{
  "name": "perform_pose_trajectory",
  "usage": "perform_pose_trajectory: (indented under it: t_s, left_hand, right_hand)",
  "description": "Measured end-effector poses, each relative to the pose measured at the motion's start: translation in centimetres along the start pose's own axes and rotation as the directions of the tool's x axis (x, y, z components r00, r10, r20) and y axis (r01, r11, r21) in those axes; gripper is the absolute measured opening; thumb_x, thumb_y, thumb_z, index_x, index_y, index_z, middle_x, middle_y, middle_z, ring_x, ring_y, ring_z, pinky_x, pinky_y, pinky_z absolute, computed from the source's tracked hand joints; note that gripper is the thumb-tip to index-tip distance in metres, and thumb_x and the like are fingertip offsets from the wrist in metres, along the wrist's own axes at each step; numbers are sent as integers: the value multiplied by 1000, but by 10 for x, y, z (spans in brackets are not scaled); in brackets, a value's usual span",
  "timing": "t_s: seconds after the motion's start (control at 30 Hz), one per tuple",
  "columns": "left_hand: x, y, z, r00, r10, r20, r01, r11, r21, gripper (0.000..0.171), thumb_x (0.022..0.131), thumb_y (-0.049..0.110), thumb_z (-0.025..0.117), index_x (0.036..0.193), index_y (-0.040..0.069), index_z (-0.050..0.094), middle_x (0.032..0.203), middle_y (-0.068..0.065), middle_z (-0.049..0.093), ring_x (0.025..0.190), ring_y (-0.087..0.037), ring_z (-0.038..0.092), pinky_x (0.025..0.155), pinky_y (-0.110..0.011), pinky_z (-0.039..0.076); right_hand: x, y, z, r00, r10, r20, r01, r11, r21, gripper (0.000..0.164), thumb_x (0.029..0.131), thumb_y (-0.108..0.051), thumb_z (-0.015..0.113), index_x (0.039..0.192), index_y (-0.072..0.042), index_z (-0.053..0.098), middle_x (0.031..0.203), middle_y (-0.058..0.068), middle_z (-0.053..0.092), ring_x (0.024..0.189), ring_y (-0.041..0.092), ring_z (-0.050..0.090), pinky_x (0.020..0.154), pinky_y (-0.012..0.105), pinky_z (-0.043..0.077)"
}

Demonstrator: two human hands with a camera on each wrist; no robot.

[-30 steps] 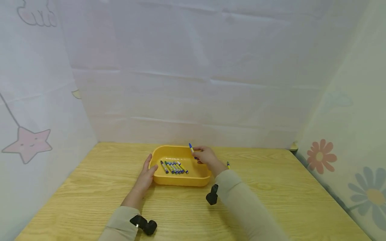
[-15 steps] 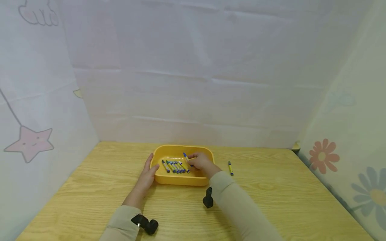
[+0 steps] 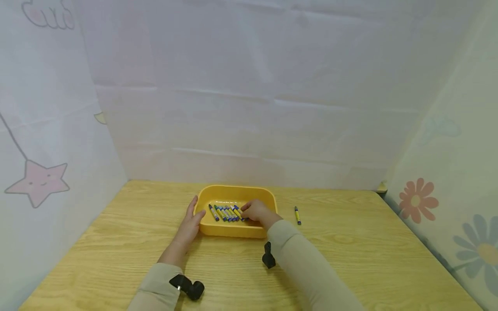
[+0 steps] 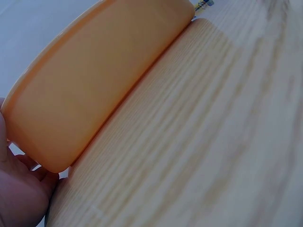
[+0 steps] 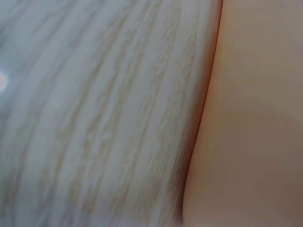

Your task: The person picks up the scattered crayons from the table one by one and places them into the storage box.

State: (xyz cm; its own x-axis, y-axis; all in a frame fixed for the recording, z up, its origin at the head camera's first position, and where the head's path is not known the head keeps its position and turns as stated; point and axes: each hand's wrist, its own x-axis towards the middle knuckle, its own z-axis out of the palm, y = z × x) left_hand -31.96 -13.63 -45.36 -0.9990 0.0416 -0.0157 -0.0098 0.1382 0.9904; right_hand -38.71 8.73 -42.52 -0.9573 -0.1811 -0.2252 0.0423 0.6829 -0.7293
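Note:
A yellow plastic tray (image 3: 233, 232) sits on the wooden table. My left hand (image 3: 189, 224) holds its left end, thumb at the rim and fingers along the outside. The left wrist view shows that hand (image 4: 19, 194) at the corner of the tray wall (image 4: 94, 80). Inside the tray, several yellow-and-blue crayons (image 3: 224, 213) lie side by side toward the left. My right hand (image 3: 256, 211) reaches over the right part and pinches a blue-tipped crayon (image 3: 237, 210) low at the right end of that row. The right wrist view shows only the tray's outer wall (image 5: 255, 118) and tabletop.
One more crayon (image 3: 297, 215) lies on the table to the right of the tray. The wooden table (image 3: 350, 250) meets a pale cloth wall (image 3: 249, 129) at the back, with printed cloth walls on both sides.
My right hand has moved left and down into the tray, bringing the blue-tipped crayon beside the others. The left hand stays on the tray's left end.

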Motion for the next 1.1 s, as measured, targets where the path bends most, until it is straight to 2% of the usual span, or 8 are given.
perform_pose_trajectory:
  t_s: [0.1, 0.2, 0.4, 0.57, 0.7, 0.8, 0.97, 1.1]
  left_hand:
    - [0, 0, 0, 1000, -3, -4, 3, 1000, 6, 66, 106, 28, 37, 159, 24, -3, 166, -17, -4, 150, -45, -4, 119, -65, 1]
    - [1, 1, 1, 1000, -3, -8, 3, 1000, 7, 66, 106, 27, 37, 159, 24, -3, 165, -17, -4, 150, -45, -3, 119, -64, 2]
    - [1, 1, 1, 1000, -6, -9, 6, 1000, 7, 67, 105, 27, 37, 159, 24, -3, 165, -18, -4, 150, -46, -3, 119, -65, 2]
    - [0, 0, 1, 1000, -12, -14, 12, 1000, 11, 66, 105, 27, 37, 159, 25, -1, 166, -16, -4, 150, -45, -2, 119, -64, 3]
    - [-1, 0, 2, 1000, -9, -17, 9, 1000, 0, 66, 105, 25, 37, 159, 23, 0, 166, -15, -3, 151, -44, -2, 120, -62, 3]
    - [-1, 0, 3, 1000, -2, -16, 2, 1000, -8, 65, 105, 24, 36, 159, 21, 0, 166, -17, -3, 151, -44, -2, 121, -62, 2]
    - [-1, 0, 3, 1000, -1, -15, 1, 1000, -7, 65, 106, 25, 36, 159, 21, -1, 166, -17, -4, 151, -43, -2, 121, -61, 3]
    - [-2, 1, 2, 1000, -1, -13, 1, 1000, 7, 66, 106, 28, 36, 159, 22, -2, 165, -17, -4, 151, -44, -3, 120, -62, 2]
  right_hand:
    - [22, 15, 4, 999, -25, 19, 26, 1000, -15, 23, 86, -12, 73, 107, -3, 73, 101, 11, 72, 79, 18, 68, 67, 28, 57]
    - [25, 18, 5, 999, -23, 26, 23, 1000, -5, 23, 87, -12, 73, 108, -4, 73, 100, 11, 72, 80, 19, 69, 69, 30, 58]
    - [-17, -9, -4, 1000, 11, -5, -11, 1000, 9, 28, 90, -7, 68, 116, 2, 69, 113, 17, 69, 94, 27, 68, 76, 32, 59]
    - [-4, 1, -6, 1000, 2, 11, -3, 997, 83, 28, 88, -9, 70, 115, -1, 69, 93, 10, 68, 68, 14, 57, 63, 26, 51]
    - [-14, -5, -12, 999, 27, 21, -31, 976, 214, 34, 94, -5, 62, 127, 3, 61, 85, 6, 60, 55, 11, 39, 58, 26, 43]
    - [-18, -7, -21, 1000, 5, -1, -4, 979, 205, 34, 95, -8, 61, 128, 0, 61, 94, 4, 62, 62, 11, 44, 65, 29, 50]
    - [-19, -7, -41, 997, -54, -63, 63, 985, 162, 34, 95, -14, 63, 128, -4, 63, 116, 14, 66, 95, 28, 60, 85, 40, 56]
    - [-19, -5, -62, 993, -49, -107, 69, 977, 200, 37, 96, -16, 62, 131, -5, 61, 126, 17, 63, 107, 33, 61, 86, 38, 57]
